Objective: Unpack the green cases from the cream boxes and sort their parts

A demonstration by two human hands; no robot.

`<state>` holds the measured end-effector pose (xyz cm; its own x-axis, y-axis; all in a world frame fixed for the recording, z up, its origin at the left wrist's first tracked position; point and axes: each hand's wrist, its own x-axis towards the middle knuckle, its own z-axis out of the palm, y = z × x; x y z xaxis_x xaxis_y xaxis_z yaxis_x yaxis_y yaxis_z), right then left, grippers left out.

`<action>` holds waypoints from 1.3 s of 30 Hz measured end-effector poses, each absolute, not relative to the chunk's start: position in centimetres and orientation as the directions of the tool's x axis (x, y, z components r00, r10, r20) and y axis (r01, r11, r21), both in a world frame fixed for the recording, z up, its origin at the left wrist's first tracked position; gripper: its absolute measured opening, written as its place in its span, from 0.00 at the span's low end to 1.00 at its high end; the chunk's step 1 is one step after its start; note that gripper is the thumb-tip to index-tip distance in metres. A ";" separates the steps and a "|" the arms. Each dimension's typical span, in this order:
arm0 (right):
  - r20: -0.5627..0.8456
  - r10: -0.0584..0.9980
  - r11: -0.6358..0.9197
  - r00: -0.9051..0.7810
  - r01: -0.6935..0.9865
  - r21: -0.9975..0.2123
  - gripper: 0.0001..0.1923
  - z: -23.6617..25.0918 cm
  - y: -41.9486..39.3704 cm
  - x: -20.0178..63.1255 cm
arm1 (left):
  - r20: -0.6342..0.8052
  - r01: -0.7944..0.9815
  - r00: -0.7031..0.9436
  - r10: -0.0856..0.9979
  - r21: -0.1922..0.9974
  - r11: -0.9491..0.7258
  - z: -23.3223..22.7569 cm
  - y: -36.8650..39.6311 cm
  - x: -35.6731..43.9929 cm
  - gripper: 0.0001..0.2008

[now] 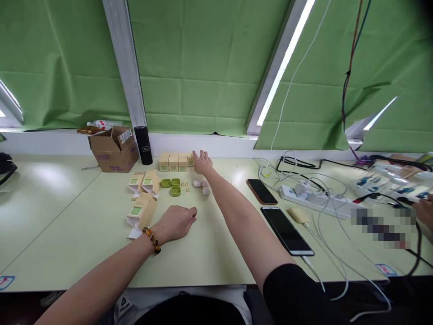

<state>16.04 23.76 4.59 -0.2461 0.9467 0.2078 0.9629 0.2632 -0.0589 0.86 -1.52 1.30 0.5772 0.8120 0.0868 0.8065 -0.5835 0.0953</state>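
A pale green bench [67, 212] runs under green blinds [203, 67], and on it, at the back left, stands an open cardboard box [113, 151] with a black flask [143, 145] just beside it. To the right lie two dark phones [287, 230], a white power strip [314, 198] and a tangle of white cables [334, 253]. The right hand [202, 162] is stretched far forward, its grip spread apart with fingers open, touching the right end of a row of small cream cartons [172, 161] that stand upright near the back edge. The left hand [176, 223], with a beaded bracelet [152, 239] at the wrist, rests palm down on the bench, fingers curled loosely together and holding nothing that can be seen. Just left of it lies an opened carton [142, 213] on its side, and two more opened cartons [144, 184] lie behind that. Between the hands sit three small green cases [172, 185], then a few pinkish pieces [202, 186] just right of them, near the right forearm
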 end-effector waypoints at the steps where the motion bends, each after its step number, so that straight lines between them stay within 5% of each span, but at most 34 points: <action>1: 0.197 0.949 0.262 -0.245 0.963 -0.065 0.44 4.4 24.0 16.0 | 0.084 0.807 0.578 0.812 0.091 -0.583 1.3 -1.5 0.9 0.11; 5: 0.179 0.946 0.289 -0.271 0.953 -0.085 0.35 4.0 24.4 16.1 | 0.080 0.812 0.573 0.816 0.077 -0.578 1.4 -1.4 1.0 0.11; 15: 0.290 0.909 0.351 -0.300 0.925 -0.143 0.30 3.8 23.8 14.4 | 0.072 0.818 0.567 0.821 0.071 -0.571 1.2 -1.0 1.0 0.12; 26: 0.286 0.945 0.260 -0.157 0.892 -0.369 0.21 4.0 23.4 14.6 | 0.094 0.806 0.573 0.814 0.115 -0.581 0.9 -0.9 0.9 0.11; 31: 0.362 0.928 0.284 -0.086 0.792 -0.540 0.24 5.8 21.6 16.8 | 0.179 0.798 0.494 0.851 0.297 -0.525 1.1 -0.9 0.4 0.11; 36: 0.364 0.923 0.360 -0.126 0.614 -0.702 0.24 6.6 15.9 20.1 | 0.381 0.612 0.108 0.918 0.703 -0.363 2.2 -0.3 0.1 0.09; 39: 0.350 0.906 0.388 -0.238 0.136 -0.912 0.26 5.4 10.8 21.9 | 0.392 0.335 -0.093 0.915 0.878 -0.342 2.7 0.0 0.0 0.11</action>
<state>21.90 10.76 5.40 -0.2381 0.9059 0.3502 0.1360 0.3881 -0.9115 -0.04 -0.01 2.69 -0.0926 0.9154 0.3918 0.3355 -0.3418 0.8779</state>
